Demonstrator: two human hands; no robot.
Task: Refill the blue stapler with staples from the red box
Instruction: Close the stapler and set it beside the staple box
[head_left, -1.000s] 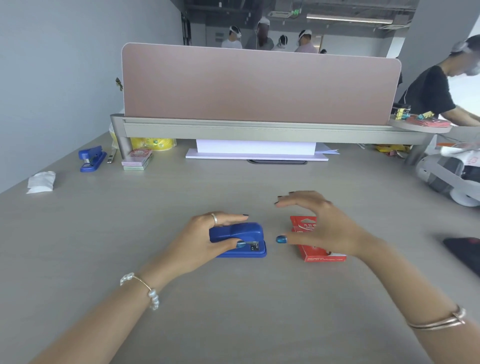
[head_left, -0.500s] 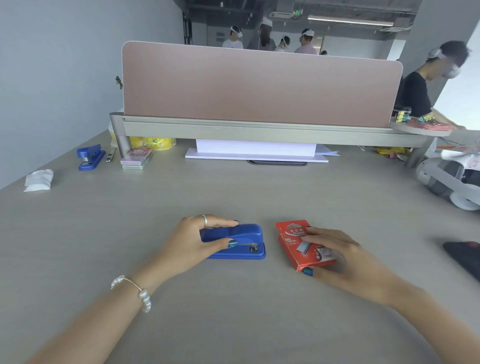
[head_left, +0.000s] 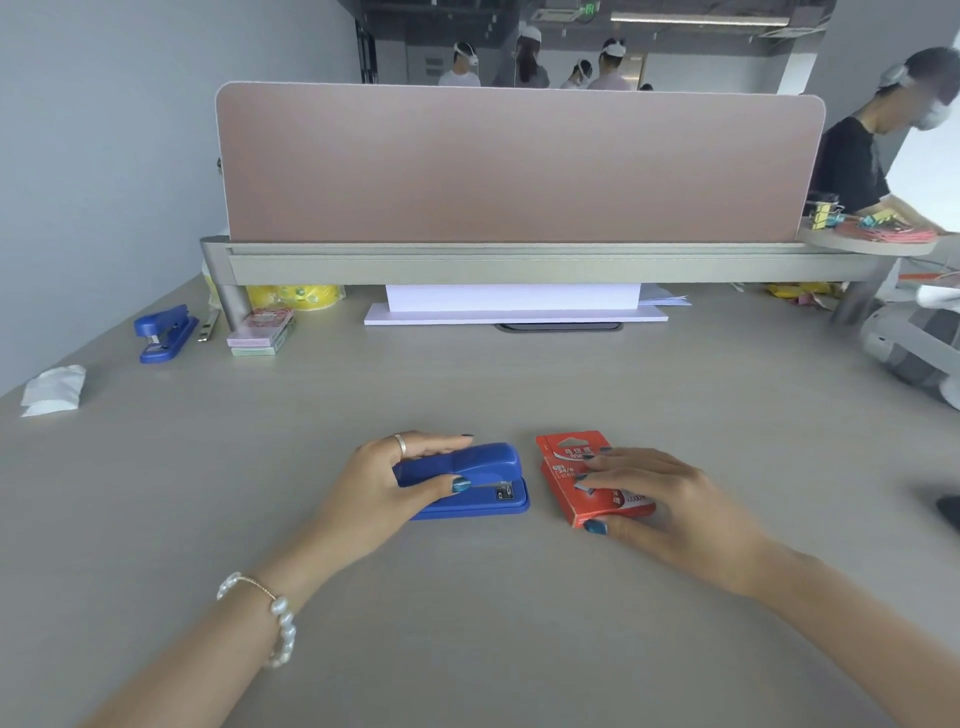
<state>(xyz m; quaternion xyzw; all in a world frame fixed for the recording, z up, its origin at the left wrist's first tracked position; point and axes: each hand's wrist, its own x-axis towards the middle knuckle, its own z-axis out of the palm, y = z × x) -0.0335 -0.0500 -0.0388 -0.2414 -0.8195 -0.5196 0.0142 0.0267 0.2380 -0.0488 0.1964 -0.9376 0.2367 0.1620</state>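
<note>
A blue stapler (head_left: 480, 475) lies closed on the grey desk (head_left: 467, 613) in front of me, its nose pointing right. My left hand (head_left: 387, 488) wraps its rear half, thumb on the near side and fingers over the top. Just to its right lies the red staple box (head_left: 576, 480), flat and closed. My right hand (head_left: 670, 506) rests on the box, fingers across its top and thumb against its near edge.
A second blue stapler (head_left: 163, 332) and a stack of sticky notes (head_left: 262, 332) sit far left near a pink divider (head_left: 519, 166). A crumpled tissue (head_left: 52, 389) lies at the left edge. White paper (head_left: 514, 304) lies under the divider. A person stands at right.
My right hand came down from hovering above the red box and now grips it. The left hand stayed on the stapler.
</note>
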